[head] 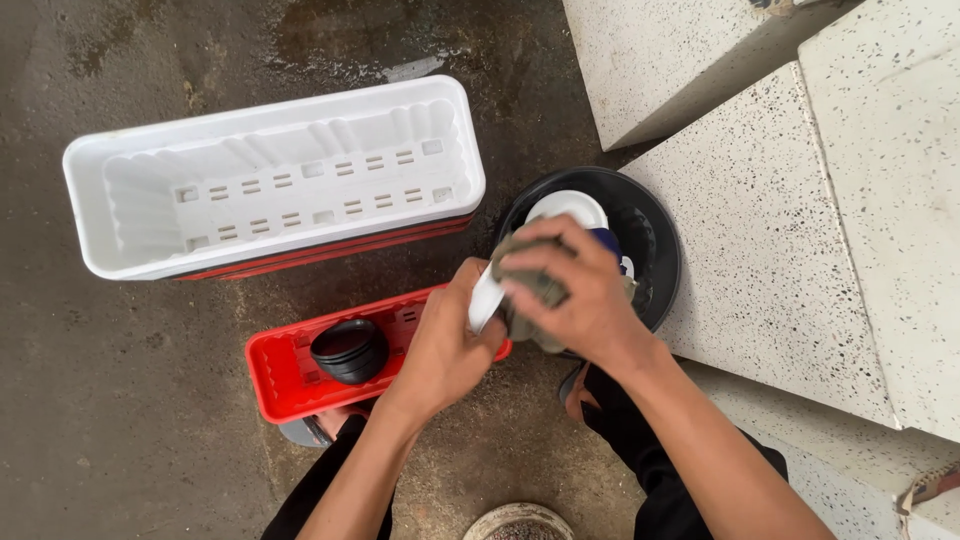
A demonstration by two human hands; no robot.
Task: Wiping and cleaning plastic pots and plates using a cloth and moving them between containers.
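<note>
Crouching over a wet concrete floor (110,420), forearms reaching up from the lower edge and meeting mid-frame. Left hand (445,345) curled shut around the lower end of a small white dish (487,298), thumb on its near side, wrist bent inward. Right hand (580,295) arched over the top, fingers closed on a crumpled grey-green rag (530,285) pressed against that dish. Just beneath the left wrist, a red plastic tray (280,375) holding stacked black bowls (350,350). Behind the hands, a black round basin (650,240) with a white plate (570,207) inside. Farther off, a long white slotted planter box (270,180); speckled terrazzo steps (780,250) at right.
</note>
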